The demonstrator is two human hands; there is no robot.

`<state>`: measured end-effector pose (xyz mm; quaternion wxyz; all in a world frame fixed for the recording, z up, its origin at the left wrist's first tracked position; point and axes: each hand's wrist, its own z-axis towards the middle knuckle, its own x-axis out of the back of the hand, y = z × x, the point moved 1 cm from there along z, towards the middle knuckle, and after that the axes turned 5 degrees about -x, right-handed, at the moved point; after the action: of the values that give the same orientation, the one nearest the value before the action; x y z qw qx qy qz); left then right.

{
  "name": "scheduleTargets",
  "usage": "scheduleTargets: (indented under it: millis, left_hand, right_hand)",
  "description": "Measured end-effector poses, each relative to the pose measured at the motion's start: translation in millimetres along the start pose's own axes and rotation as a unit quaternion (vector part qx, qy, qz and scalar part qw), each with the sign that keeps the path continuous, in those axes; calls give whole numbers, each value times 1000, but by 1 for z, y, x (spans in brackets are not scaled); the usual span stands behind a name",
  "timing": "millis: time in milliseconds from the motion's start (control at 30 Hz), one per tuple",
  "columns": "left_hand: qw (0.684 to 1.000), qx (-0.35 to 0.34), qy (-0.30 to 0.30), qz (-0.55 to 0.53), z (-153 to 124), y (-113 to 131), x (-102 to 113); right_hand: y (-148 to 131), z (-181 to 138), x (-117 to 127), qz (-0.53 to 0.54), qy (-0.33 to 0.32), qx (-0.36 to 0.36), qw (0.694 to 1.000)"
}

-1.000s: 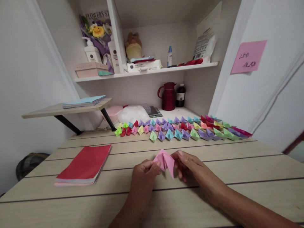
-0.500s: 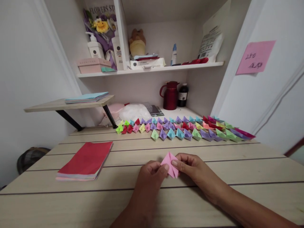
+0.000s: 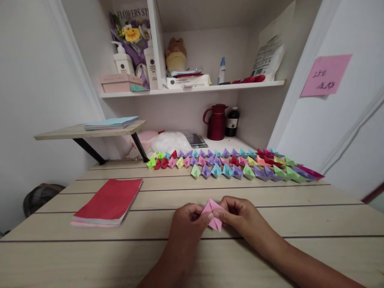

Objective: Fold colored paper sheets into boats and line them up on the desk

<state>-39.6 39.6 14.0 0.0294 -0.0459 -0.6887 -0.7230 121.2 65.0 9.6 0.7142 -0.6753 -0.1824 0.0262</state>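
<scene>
Table (image 3: 90, 260) has a pale wood-look top with dark seams running across. Toward the back, folded paper boats (image 3: 227, 171) sit in 3 rough rows, mixed colours. Left side: red-topped paper stack (image 3: 108, 200) lies flat. Behind it, wooden stand (image 3: 60, 133) rests on black legs.

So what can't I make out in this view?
All in the head view:
Pink paper: gripped parts, hidden by the left hand and right hand.
Dark bottle: label print, too small.
Plaid thing: lower part, hidden by the table.
Lettering: its end, behind the divider.
</scene>
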Motion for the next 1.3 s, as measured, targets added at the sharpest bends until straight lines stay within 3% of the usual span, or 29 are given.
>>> scheduleTargets:
  millis: [100, 400, 533, 800, 1033, 1133, 1233, 1300]
  left_hand:
    - [998, -9, 23, 59, 0, -3, -3]
    - [983, -65, -21, 173, -6, -1, -10]
    - [970, -84, -16, 229, -7, -2, -12]
    - [979, -82, -27, 183, -6, -4, -12]
    - [962, -128, 1, 242, -4, -4, -10]
    - [937, -197, 19, 289, -3, 1, -9]
    - [906, -263, 25, 331, 0, 1, -5]
    - [893, -265, 23, 364, 4, -4, 1]
  right_hand:
    - [4, 2, -2, 16, -4, 8, 1000]
    - [-2, -2, -7, 85, -72, 6, 994]
    - [-10, -5, -3, 74, -56, -13, 996]
    - [-4, -2, 1, 141, -67, -48, 987]
    - [-15, -8, 7, -70, -37, 42, 996]
    - [-17, -13, 9, -207, 20, 171, 963]
    - [-14, -16, 8, -344, 58, 322, 880]
    - [-11, -15, 5, -405, 54, 376, 832]
